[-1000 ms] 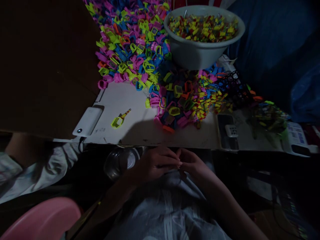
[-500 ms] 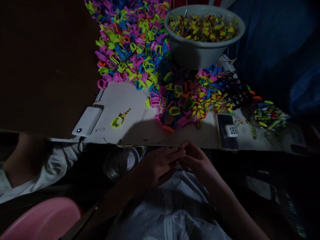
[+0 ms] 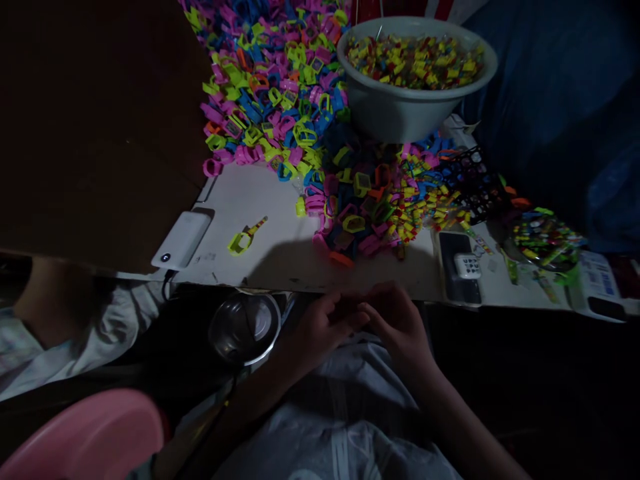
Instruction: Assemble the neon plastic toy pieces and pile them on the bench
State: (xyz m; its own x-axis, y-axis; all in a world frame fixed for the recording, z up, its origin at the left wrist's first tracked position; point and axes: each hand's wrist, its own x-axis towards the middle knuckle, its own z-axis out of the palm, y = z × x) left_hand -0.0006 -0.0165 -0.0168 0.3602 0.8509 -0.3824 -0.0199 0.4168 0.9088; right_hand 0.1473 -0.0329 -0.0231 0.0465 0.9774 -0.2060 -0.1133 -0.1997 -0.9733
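Observation:
My left hand and my right hand meet over my lap, just below the table's front edge. Their fingers are bent and touch at the tips; whatever lies between them is too dark to make out. On the white table, a yellow-green toy watch lies with a striped candy stick beside it. Beyond my hands is a heap of pink, blue, yellow and orange toy watches, and to its right a pile of small yellow and red wrapped pieces.
A grey tub of wrapped pieces stands at the back. A power bank lies left, a phone with a white case right. A large brown box blocks the left; below are a metal bowl and pink basin.
My left hand's fingers, stretched toward the right hand before, are now more curved. Both hands have stayed together over my lap. The view has shifted slightly.

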